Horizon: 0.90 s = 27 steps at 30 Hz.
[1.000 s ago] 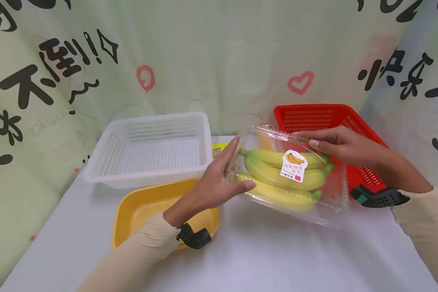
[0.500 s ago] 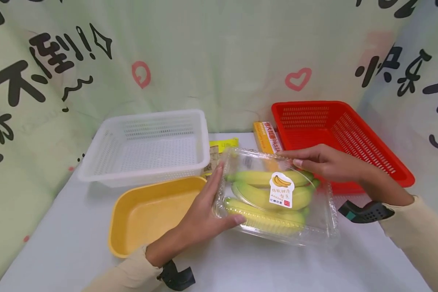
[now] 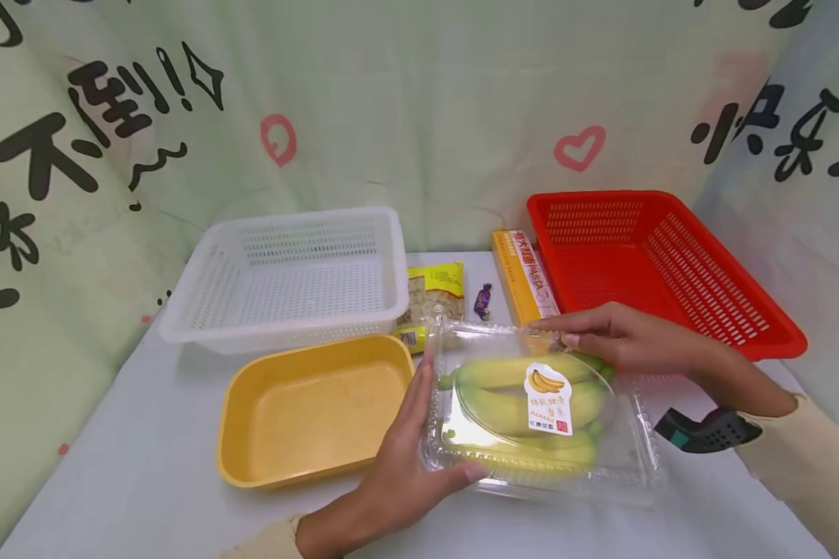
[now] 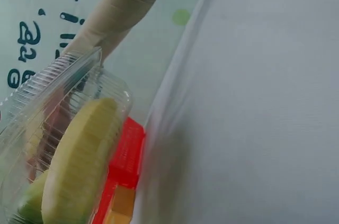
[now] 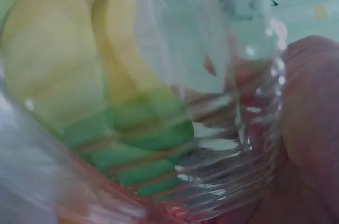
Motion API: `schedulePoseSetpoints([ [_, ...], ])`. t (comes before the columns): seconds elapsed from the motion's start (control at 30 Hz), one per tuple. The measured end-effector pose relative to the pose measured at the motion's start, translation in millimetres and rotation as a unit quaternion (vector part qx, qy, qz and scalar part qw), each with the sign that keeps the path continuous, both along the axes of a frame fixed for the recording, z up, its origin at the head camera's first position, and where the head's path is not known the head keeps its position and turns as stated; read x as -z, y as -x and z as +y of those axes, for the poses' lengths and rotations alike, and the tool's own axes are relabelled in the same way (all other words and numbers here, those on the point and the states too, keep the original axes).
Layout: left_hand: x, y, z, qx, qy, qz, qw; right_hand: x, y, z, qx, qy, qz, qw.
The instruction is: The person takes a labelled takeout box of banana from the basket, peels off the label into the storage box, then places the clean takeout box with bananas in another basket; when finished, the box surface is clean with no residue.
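A clear plastic box (image 3: 625, 450) with several bananas (image 3: 498, 410) inside is held between my two hands, above the near part of the table. Its lid carries a white label (image 3: 548, 397) with a banana picture. My left hand (image 3: 402, 470) grips the left side, thumb over the lid's edge and fingers along the side. At the far right edge, my right hand (image 3: 625, 335) pinches the rim; some of its fingers are hidden. The left wrist view shows the box's ribbed wall (image 4: 114, 81) raised off the table. Ribbed plastic (image 5: 233, 166) and banana ends fill the blurred right wrist view.
A white basket (image 3: 280, 330) stands at the back left, a yellow tray (image 3: 252, 473) before it. At the back right is a red basket (image 3: 748, 299). Between them lie a yellow-topped bag (image 3: 436, 291), a purple-wrapped sweet (image 3: 483, 301) and a pasta box (image 3: 524, 272).
Both hands have brought the box of bananas down and nearer in the head view. The bag, sweet and pasta box behind it have come into sight.
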State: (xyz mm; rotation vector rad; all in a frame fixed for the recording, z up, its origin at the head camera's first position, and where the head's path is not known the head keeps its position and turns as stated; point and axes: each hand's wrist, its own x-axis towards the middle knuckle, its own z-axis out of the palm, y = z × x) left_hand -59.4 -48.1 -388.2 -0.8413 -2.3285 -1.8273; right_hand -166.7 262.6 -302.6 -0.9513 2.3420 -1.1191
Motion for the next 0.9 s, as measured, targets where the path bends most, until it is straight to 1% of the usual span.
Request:
schedulePoseSetpoints([
  [0.1, 9.8, -4.5, 1.1, 0.007, 0.005, 0.003, 1.0000, 6.6, -3.1, -0.2, -0.008, -0.002, 0.013, 0.9999],
  [0.2, 17.5, -8.6, 0.3, 0.009, 0.008, -0.003, 0.9999, 11.7, -5.3, -1.7, -0.011, -0.006, 0.018, 0.9998],
  [0.33, 24.0, -11.6, -2.2, 0.011, 0.003, -0.018, 0.9998, 16.0, -7.0, -6.9, -0.004, -0.027, 0.020, 0.9994],
  [0.43, 26.2, -12.6, -4.4, 0.012, 0.000, -0.017, 0.9998, 17.7, -8.5, -10.9, 0.004, -0.042, 0.027, 0.9987],
  [0.53, 26.8, -12.9, -6.8, 0.011, -0.003, -0.012, 0.9999, 19.4, -9.1, -14.7, 0.008, -0.040, 0.028, 0.9988],
  [0.73, 26.3, -13.4, -15.1, 0.007, -0.003, -0.031, 0.9995, 24.2, -10.2, -22.0, 0.010, -0.031, 0.027, 0.9991],
  [0.8, 27.5, -14.6, -17.9, 0.004, -0.001, -0.026, 0.9996, 28.0, -10.5, -25.0, 0.010, -0.032, 0.025, 0.9991],
  [0.9, 31.4, -18.0, -19.5, 0.001, -0.001, -0.030, 0.9995, 34.3, -11.0, -29.0, 0.016, -0.037, 0.023, 0.9989],
])
